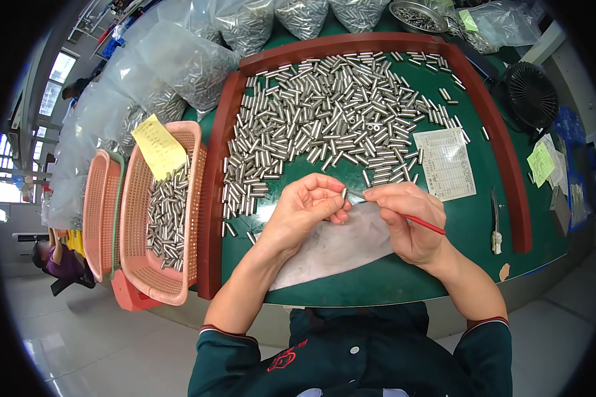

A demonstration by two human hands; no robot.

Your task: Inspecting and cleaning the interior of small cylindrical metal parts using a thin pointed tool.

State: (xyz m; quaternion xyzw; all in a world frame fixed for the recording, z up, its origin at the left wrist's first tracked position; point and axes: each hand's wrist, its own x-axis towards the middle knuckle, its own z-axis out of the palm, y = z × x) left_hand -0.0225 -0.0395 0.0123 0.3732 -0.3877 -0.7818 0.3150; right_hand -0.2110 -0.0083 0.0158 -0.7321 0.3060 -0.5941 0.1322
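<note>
Between the thumb and fingers of my left hand (311, 205) is a small metal pin (344, 193), its end pointing up. My right hand (410, 215) grips a slim tool with a red handle (424, 223). The tool's thin metal tip reaches toward the pin; whether they touch is too small to tell. Both hands are over a grey-white cloth (341, 248) at the near edge of the green table. Just beyond them spreads a wide heap of loose metal pins (324, 106).
A dark red wooden frame (213, 198) borders the pins. Left of it stand a pink basket (131, 231) of pins and another pink basket (94, 225). Bags of parts (192, 66) line the back. At right are a paper sheet (445, 165), a knife (496, 225) and a black fan (528, 96).
</note>
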